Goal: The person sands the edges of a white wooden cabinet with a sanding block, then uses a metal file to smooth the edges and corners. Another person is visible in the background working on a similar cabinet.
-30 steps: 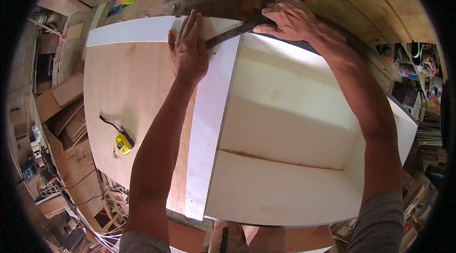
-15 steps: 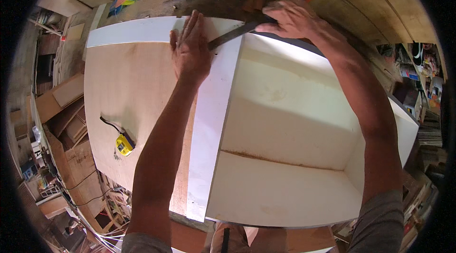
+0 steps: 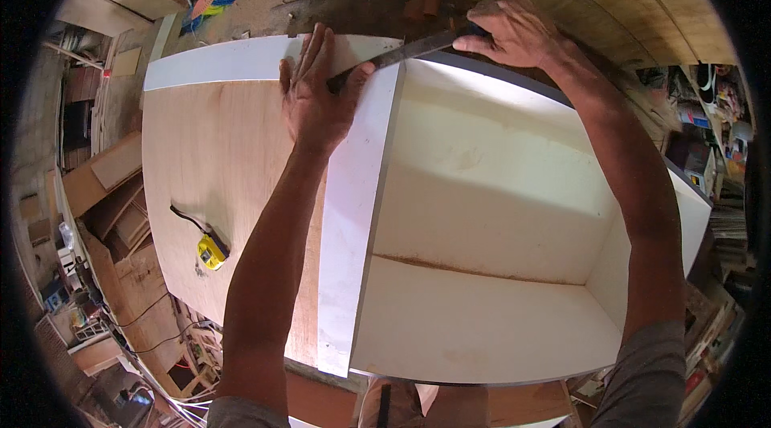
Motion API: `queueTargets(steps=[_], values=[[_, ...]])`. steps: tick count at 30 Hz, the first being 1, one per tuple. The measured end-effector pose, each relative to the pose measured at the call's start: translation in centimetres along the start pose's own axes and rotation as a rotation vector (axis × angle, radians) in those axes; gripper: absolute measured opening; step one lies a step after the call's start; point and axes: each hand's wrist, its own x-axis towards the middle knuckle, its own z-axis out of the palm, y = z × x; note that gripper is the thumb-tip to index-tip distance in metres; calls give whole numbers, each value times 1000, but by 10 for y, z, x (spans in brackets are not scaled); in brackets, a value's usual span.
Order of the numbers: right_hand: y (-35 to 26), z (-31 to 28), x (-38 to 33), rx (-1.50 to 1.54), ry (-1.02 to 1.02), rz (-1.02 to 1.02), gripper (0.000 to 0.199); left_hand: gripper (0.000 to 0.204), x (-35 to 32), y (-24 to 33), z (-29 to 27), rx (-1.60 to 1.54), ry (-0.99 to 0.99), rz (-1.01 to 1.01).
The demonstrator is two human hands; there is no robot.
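Up at the far edge, the right hand is closed round one end of a long dark tool, its slim length slanting down leftward across the top of the white strip. And here's the left hand, laid near the corner where that strip meets the white border: fingers straight, thumb spread wide, the tool's tip showing in between; whether the thumb presses on it, I can't tell! Right of the strip lies the open white cabinet, the right forearm reaching over it. Over to the left, the pale wooden panel carries a yellow tape measure, black strap trailing to its upper left.
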Motion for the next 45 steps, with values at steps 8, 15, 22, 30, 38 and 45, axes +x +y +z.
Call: queueTargets(steps=[8, 15, 22, 30, 38, 45], values=[[-11, -19, 4, -9, -92, 49, 64, 70, -4, -12, -4, -36, 10, -8], [-8, -11, 19, 3, -66, 18, 63, 60, -4, -17, 3, -84, 0, 21], [-5, -1, 19, -11, 99, -82, 62, 51, -5, -16, 7, -88, 46, 55], [-21, -19, 4, -21, -105, 56, 68, 54, -6, -13, -1, -105, 30, 21], [-28, -50, -60, -6, -3, 279, 57, 55, -6, -15, -1, -148, 29, 3], [-41, -111, -158, 157, 15, 617, 52, 50, -4, -13, 4, -75, 69, 47]])
